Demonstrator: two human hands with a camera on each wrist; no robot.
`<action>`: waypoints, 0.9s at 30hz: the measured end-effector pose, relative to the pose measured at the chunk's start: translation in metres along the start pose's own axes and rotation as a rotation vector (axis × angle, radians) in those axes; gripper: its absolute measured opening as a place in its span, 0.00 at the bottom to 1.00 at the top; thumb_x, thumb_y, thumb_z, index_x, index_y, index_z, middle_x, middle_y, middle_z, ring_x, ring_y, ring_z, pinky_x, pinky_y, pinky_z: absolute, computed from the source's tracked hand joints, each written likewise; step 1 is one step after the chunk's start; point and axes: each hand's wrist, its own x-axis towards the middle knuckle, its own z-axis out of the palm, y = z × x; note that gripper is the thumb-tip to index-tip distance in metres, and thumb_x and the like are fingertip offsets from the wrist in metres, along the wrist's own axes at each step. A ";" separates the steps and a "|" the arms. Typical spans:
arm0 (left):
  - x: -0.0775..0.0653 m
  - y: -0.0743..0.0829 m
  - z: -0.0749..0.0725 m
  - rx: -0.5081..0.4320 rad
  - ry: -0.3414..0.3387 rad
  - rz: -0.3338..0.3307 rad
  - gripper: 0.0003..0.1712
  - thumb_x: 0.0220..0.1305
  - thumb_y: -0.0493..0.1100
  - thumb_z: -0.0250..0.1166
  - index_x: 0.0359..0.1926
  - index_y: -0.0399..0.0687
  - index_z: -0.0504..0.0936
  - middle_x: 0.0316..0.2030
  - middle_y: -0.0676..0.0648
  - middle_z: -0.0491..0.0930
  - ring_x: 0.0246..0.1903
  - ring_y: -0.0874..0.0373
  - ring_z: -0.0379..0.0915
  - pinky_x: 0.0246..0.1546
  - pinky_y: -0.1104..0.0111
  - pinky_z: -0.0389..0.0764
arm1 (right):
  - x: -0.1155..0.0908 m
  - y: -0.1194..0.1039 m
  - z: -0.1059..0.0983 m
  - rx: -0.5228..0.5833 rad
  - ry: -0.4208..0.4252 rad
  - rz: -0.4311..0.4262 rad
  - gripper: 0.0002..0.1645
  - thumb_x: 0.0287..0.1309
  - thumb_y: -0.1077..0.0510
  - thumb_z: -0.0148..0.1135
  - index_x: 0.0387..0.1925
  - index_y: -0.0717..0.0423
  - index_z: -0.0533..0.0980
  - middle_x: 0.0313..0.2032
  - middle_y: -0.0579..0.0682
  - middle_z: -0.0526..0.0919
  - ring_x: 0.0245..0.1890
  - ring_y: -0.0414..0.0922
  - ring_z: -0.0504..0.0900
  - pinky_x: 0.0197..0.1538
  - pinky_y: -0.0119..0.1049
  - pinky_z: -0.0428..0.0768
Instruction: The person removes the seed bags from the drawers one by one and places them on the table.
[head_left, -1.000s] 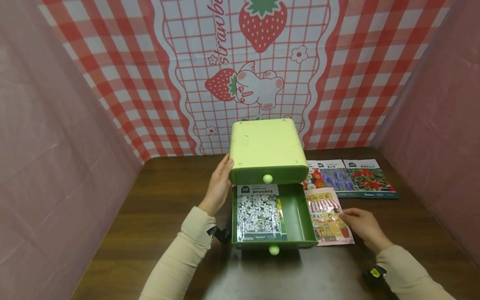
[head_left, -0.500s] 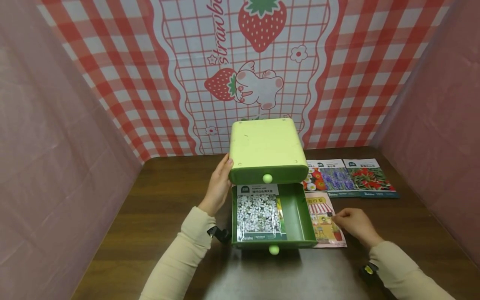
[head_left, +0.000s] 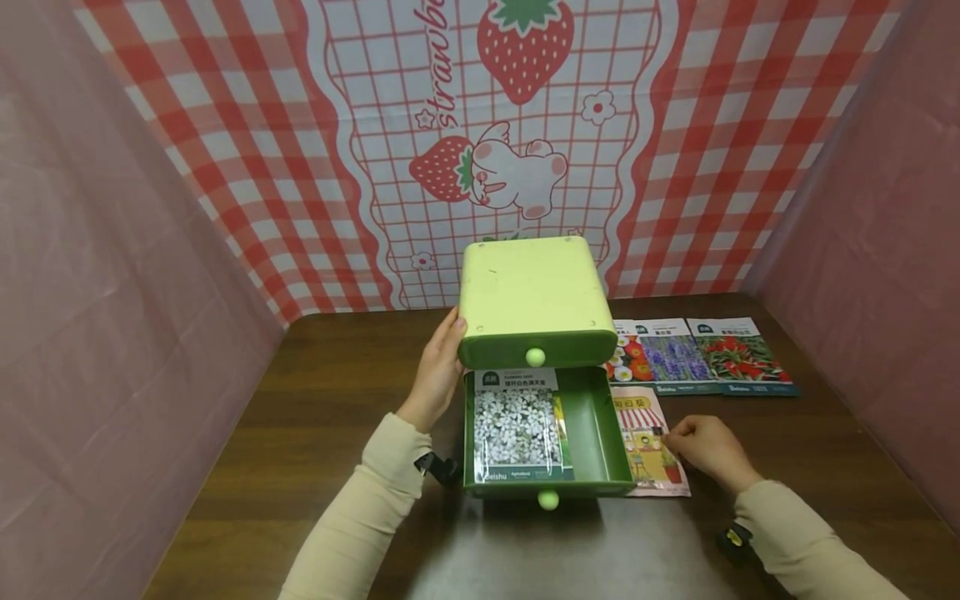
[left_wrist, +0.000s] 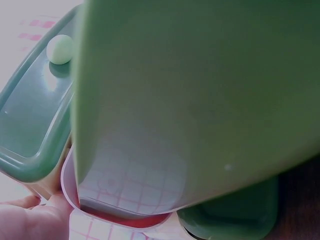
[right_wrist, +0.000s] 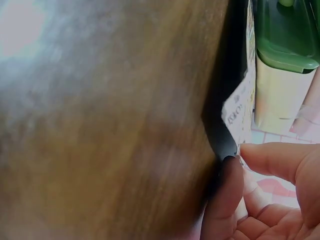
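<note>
A small two-tier drawer box (head_left: 534, 283), light green with dark green fronts, stands mid-table. Its lower drawer (head_left: 596, 425) is pulled out; a white-flower seed packet (head_left: 517, 429) lies in its left part, over a yellow-and-green edge of something else. My left hand (head_left: 437, 375) presses on the box's left side with fairly straight fingers, the thumb near the upper front corner. On the right, my right hand (head_left: 708, 450) pinches the right edge of a pink seed packet (head_left: 648, 442) with a shop drawing. The drawer hides that packet's left part.
Behind the pink packet lie several flower seed packets in a row, among them a purple one (head_left: 678, 354) and a red one (head_left: 738, 354). The brown wooden table (head_left: 322, 450) backs onto a strawberry-patterned cloth (head_left: 525, 167); pink cloths hang at both sides.
My right hand has moved left, and the pink packet slid left with it, further behind the drawer's side. Over the last half second it shifts only slightly. The left hand and box stay put.
</note>
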 end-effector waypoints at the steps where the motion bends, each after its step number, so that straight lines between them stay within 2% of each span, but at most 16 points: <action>1: 0.000 0.000 0.000 0.001 -0.001 0.002 0.37 0.75 0.59 0.47 0.77 0.54 0.49 0.74 0.48 0.56 0.66 0.52 0.65 0.65 0.60 0.71 | 0.000 0.000 0.000 -0.004 0.000 -0.001 0.14 0.58 0.54 0.61 0.29 0.63 0.78 0.22 0.48 0.76 0.24 0.43 0.72 0.26 0.35 0.69; 9: 0.001 -0.001 0.000 -0.009 0.006 -0.005 0.36 0.75 0.59 0.47 0.77 0.54 0.50 0.74 0.49 0.57 0.67 0.53 0.64 0.68 0.58 0.68 | 0.001 0.001 -0.004 -0.012 0.000 -0.009 0.16 0.59 0.53 0.61 0.30 0.65 0.79 0.23 0.50 0.78 0.25 0.44 0.74 0.26 0.36 0.71; 15: 0.000 0.000 0.001 -0.007 0.003 -0.001 0.36 0.76 0.59 0.47 0.77 0.54 0.50 0.75 0.48 0.56 0.68 0.51 0.64 0.68 0.57 0.68 | 0.000 -0.005 -0.017 0.025 0.026 0.000 0.22 0.66 0.50 0.56 0.37 0.69 0.79 0.27 0.55 0.82 0.27 0.44 0.78 0.28 0.36 0.76; 17: 0.000 0.000 0.001 -0.008 0.005 -0.004 0.36 0.76 0.59 0.47 0.77 0.54 0.50 0.74 0.49 0.56 0.67 0.52 0.64 0.68 0.57 0.68 | -0.001 -0.008 -0.021 0.041 0.048 -0.029 0.24 0.68 0.49 0.54 0.40 0.70 0.78 0.30 0.57 0.84 0.28 0.44 0.80 0.29 0.36 0.78; 21: 0.000 0.000 0.001 -0.010 0.004 -0.007 0.36 0.76 0.59 0.47 0.77 0.55 0.50 0.74 0.50 0.57 0.67 0.52 0.65 0.68 0.57 0.68 | -0.004 -0.019 -0.030 0.079 0.094 -0.143 0.24 0.71 0.50 0.51 0.45 0.71 0.77 0.34 0.61 0.85 0.30 0.46 0.84 0.32 0.36 0.82; 25: 0.000 0.000 0.000 -0.014 0.003 -0.007 0.35 0.76 0.59 0.47 0.77 0.55 0.50 0.73 0.50 0.58 0.66 0.52 0.65 0.68 0.57 0.68 | -0.011 -0.036 -0.038 0.063 0.165 -0.266 0.22 0.71 0.50 0.52 0.46 0.68 0.77 0.34 0.59 0.85 0.30 0.40 0.82 0.31 0.33 0.80; 27: 0.000 -0.001 0.000 -0.012 0.004 -0.007 0.36 0.76 0.59 0.47 0.77 0.55 0.50 0.73 0.50 0.58 0.66 0.52 0.65 0.68 0.57 0.68 | -0.015 -0.046 -0.041 0.031 0.214 -0.318 0.20 0.70 0.50 0.54 0.45 0.64 0.79 0.33 0.56 0.85 0.27 0.36 0.77 0.29 0.32 0.76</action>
